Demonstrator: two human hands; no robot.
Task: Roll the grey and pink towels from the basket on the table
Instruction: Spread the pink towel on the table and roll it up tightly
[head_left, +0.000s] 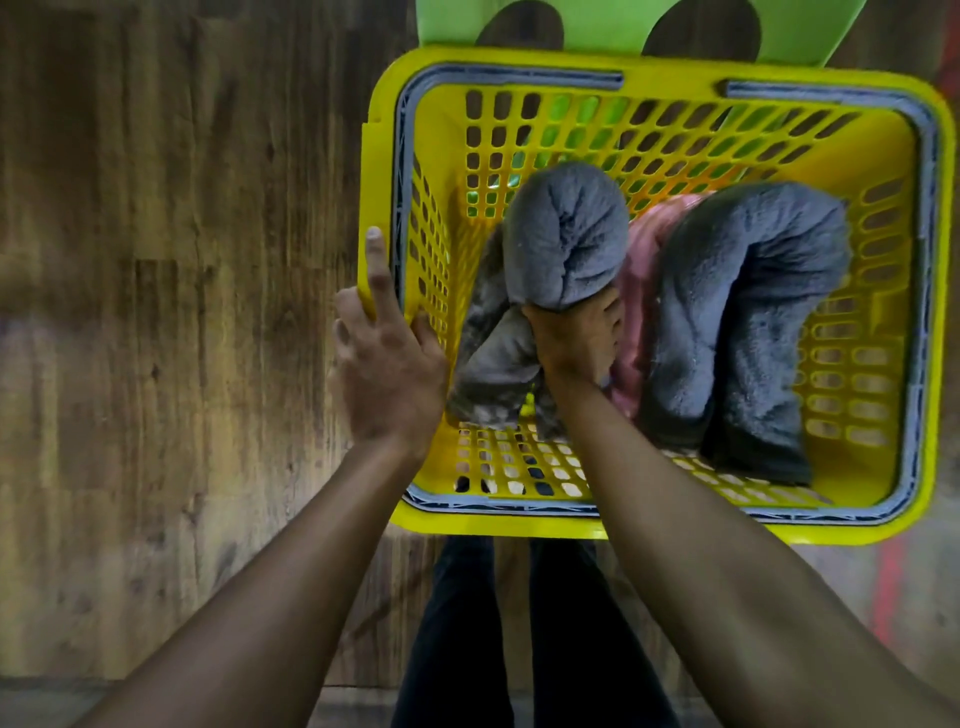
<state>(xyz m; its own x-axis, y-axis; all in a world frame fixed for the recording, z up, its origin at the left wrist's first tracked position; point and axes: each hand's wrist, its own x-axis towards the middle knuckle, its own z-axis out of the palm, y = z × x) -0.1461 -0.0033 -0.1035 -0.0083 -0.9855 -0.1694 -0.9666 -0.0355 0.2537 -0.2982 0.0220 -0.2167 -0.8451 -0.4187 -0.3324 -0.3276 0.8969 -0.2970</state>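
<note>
A yellow perforated basket (878, 130) with grey handles fills the upper right of the head view. My left hand (387, 369) grips its left rim, index finger stretched along the edge. Inside the basket my right hand (574, 338) is closed on a grey towel (566, 234), which bunches up above my fist and hangs down to the left. A pink towel (641, 291) lies behind my hand, mostly covered. A second grey towel (753, 312) is draped over it on the right side of the basket.
A wooden table surface (171, 312) spreads out to the left of the basket. A green plastic chair (608, 23) stands beyond the basket's far rim. My dark trouser legs (467, 623) show below the basket.
</note>
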